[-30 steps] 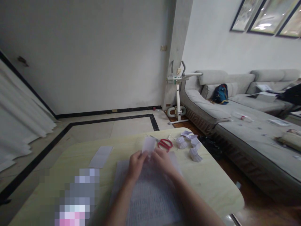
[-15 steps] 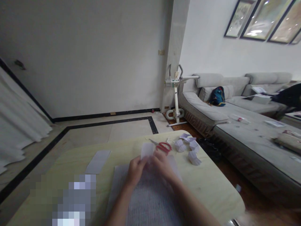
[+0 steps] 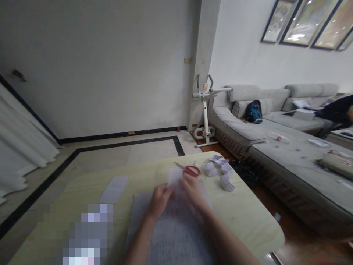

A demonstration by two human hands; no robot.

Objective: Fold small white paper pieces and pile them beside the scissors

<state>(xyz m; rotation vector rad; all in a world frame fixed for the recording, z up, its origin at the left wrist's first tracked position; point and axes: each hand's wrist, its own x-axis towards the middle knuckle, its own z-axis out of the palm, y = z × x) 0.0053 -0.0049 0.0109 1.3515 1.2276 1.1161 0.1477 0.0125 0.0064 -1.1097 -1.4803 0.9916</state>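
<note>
Both my hands meet over a printed sheet (image 3: 171, 235) lying on a pale yellow table (image 3: 248, 217). My left hand (image 3: 160, 200) and my right hand (image 3: 193, 191) pinch a small white piece of paper (image 3: 174, 177) between them, fingers closed on its lower edge. Red-handled scissors (image 3: 190, 170) lie just beyond my right hand. Several small folded paper pieces (image 3: 220, 173) sit in a loose group to the right of the scissors. A white paper strip (image 3: 114, 189) lies flat to the left.
A blurred-out patch covers the table's near left part (image 3: 82, 235). A grey sofa (image 3: 289, 147) with a blue backpack (image 3: 253, 111) stands to the right. A white exercise machine (image 3: 205, 110) stands by the pillar. Tiled floor with a black border lies beyond the table.
The small paper has come down a little, closer to the table, and my hands have shifted slightly. The view has swung a bit to the right.
</note>
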